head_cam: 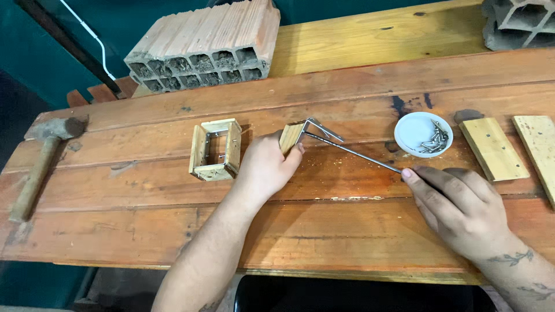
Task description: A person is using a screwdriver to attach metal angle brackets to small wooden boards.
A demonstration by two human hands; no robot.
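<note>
— What took up most of the view?

— The wooden workbench, long planks running left to right. At its far edge lay a hollow clay brick, with a second, grey block in the far right corner.

— And the next things down in size?

— A hammer lay at the left end, handle pointing toward the person. Two flat wooden slats sat at the right. Left of centre stood a small rectangular wooden frame with nails in its corners.

— Where were the hands?

— The left hand was closed on a small wooden block, thumb and fingers pinching it just right of the frame. The right hand was curled round the near end of a thin metal rod, gripping it with the fingertips forward.

— How did that rod lie?

— Its long axis ran diagonally, from the right hand up and leftward to the block, where it met a bent metal piece at the block's top. So the working end was beside the left hand and well apart from the right.

— Anything smaller?

— A white round lid holding a heap of small nails sat beyond the rod, nearer the right hand.
</note>
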